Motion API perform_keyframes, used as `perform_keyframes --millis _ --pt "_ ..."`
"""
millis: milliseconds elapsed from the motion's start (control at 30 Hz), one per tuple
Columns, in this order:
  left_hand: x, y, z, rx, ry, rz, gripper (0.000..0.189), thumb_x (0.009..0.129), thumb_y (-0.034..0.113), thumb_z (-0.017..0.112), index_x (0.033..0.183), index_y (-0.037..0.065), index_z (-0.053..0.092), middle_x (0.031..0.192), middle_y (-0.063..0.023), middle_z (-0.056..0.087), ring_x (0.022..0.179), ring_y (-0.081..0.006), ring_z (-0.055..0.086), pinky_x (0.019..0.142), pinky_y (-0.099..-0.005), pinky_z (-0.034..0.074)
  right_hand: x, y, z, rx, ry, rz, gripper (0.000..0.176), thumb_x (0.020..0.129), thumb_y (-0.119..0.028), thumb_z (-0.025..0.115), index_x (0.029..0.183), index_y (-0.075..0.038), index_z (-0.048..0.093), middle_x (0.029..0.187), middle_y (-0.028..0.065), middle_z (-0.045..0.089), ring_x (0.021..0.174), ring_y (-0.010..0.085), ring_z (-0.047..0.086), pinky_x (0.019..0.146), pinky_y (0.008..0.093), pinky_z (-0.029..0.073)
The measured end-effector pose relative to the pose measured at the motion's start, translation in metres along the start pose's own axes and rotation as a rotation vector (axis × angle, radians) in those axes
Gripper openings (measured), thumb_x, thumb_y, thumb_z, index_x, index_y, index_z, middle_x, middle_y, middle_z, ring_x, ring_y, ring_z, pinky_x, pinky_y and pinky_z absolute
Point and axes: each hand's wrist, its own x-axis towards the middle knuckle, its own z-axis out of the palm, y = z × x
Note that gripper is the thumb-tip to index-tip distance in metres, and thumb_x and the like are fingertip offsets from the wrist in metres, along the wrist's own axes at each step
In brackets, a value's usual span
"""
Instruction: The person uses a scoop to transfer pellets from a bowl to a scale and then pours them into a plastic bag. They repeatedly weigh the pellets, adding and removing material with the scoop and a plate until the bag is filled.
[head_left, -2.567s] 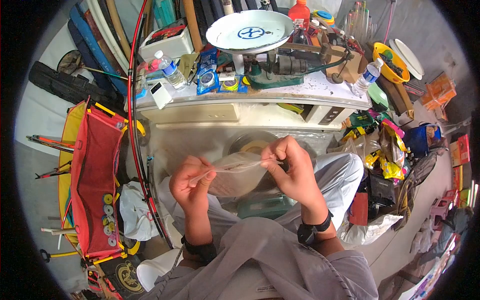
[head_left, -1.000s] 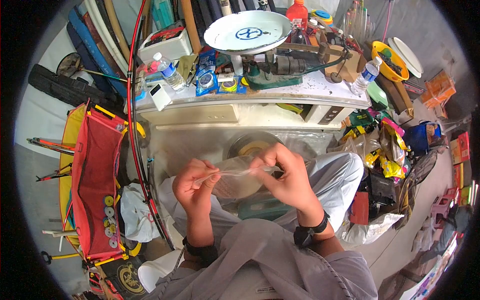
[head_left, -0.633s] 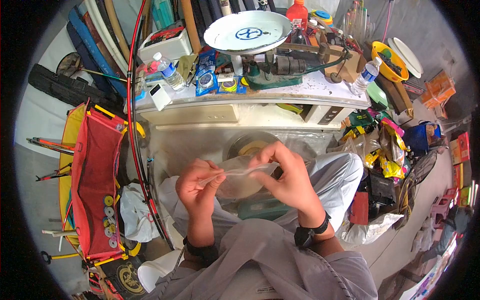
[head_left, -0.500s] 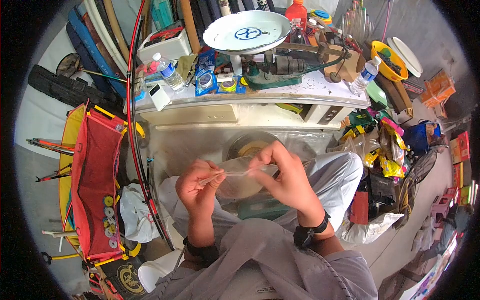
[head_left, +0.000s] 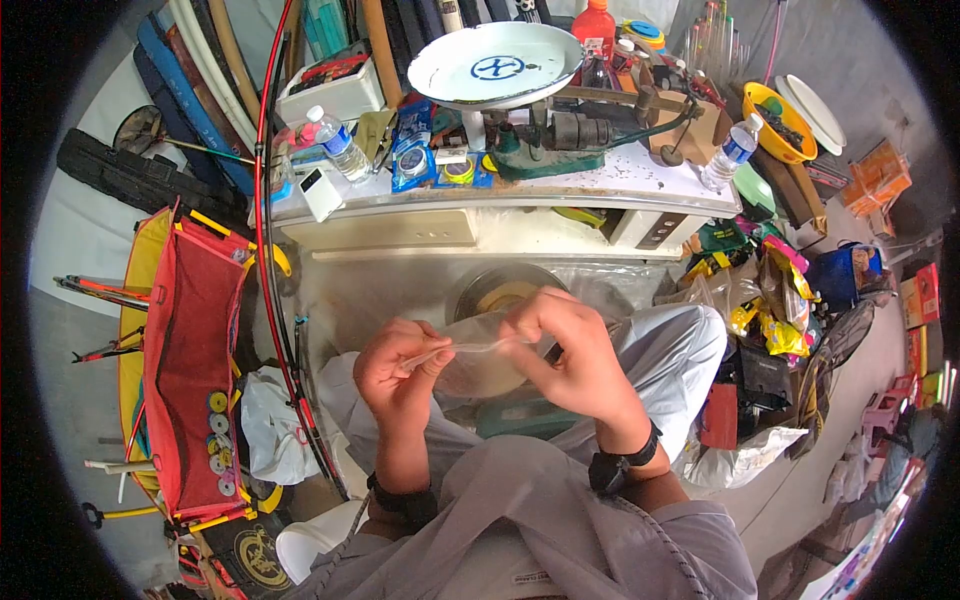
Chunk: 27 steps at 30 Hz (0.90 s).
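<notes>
A clear plastic bag (head_left: 472,374) hangs between my hands above my lap, its top edge stretched nearly level. My left hand (head_left: 398,365) is closed, pinching one end of that edge between thumb and fingers. At the other end, my right hand (head_left: 570,355) has thumb and fingertips closed on the bag's edge, slightly blurred. Through and behind the plastic shows a round metal bowl (head_left: 465,297) with something yellowish in it. Below the bag lies a dark green object (head_left: 515,418), partly hidden by the bag and my clothes.
Ahead stands a white table (head_left: 640,192) bearing a balance scale with an enamel pan (head_left: 497,68) and water bottles (head_left: 340,146). Red and black rods (head_left: 268,200) rise at my left, beside a red fabric carrier (head_left: 190,350). Bags and packets (head_left: 785,335) pile up at right.
My right hand's fingers have shifted slightly at the bag's edge, with the knuckles a little lower. The left hand keeps its pinch, almost unmoved.
</notes>
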Motion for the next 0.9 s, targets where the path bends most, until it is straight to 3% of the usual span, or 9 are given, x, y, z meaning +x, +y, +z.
perform_keyframes --millis 100,200,400,500,900 --pt "-0.0025 -0.0037 0.0004 -0.005 -0.012 -0.013 0.013 0.067 -0.002 0.072 0.074 -0.001 0.062 0.069 -0.0060 0.057 0.066 -0.0166 0.052 0.066 -0.0287 0.045 0.0034 -0.0027 -0.0001 0.017 0.039 -0.027 0.020 0.068 0.001 0.064 0.076 -0.003 0.046 0.072 0.0086 0.053 0.071 0.0296 0.053 0.063 0.0357 0.042" --pt "-0.0049 -0.0056 0.0008 -0.022 -0.028 -0.036 0.012 0.067 -0.003 0.072 0.073 -0.001 0.062 0.070 -0.0066 0.057 0.066 -0.0167 0.053 0.066 -0.0287 0.045 0.0008 0.0018 -0.0013 -0.011 -0.018 -0.028 0.026 0.067 0.005 0.064 0.074 -0.005 0.042 0.076 0.0076 0.060 0.072 0.0238 0.056 0.065 0.0306 0.043" --pt "-0.0041 -0.0018 0.0011 -0.007 -0.036 -0.044 0.012 0.067 -0.004 0.071 0.072 -0.001 0.061 0.068 -0.0072 0.057 0.066 -0.0168 0.053 0.066 -0.0289 0.045 -0.0009 -0.0010 0.0038 0.071 0.037 0.039 0.029 0.066 0.006 0.064 0.072 -0.005 0.038 0.074 0.0077 0.058 0.069 0.0248 0.056 0.063 0.0300 0.043" --pt "-0.0035 -0.0015 0.0023 -0.003 -0.038 -0.034 0.012 0.067 -0.003 0.071 0.072 -0.001 0.061 0.068 -0.0071 0.057 0.066 -0.0170 0.053 0.067 -0.0291 0.045 -0.0019 -0.0020 0.0017 0.106 0.011 0.036 0.024 0.070 0.003 0.063 0.075 -0.004 0.040 0.074 0.0103 0.055 0.069 0.0315 0.054 0.061 0.0350 0.042" --pt "-0.0049 0.0014 0.0056 0.057 -0.048 -0.027 0.013 0.066 -0.001 0.073 0.070 0.000 0.061 0.066 -0.0057 0.057 0.065 -0.0167 0.054 0.065 -0.0282 0.044 -0.0036 -0.0038 0.0051 0.055 0.030 0.030 0.022 0.068 0.003 0.062 0.080 -0.004 0.044 0.075 0.0092 0.056 0.074 0.0300 0.055 0.064 0.0348 0.043"
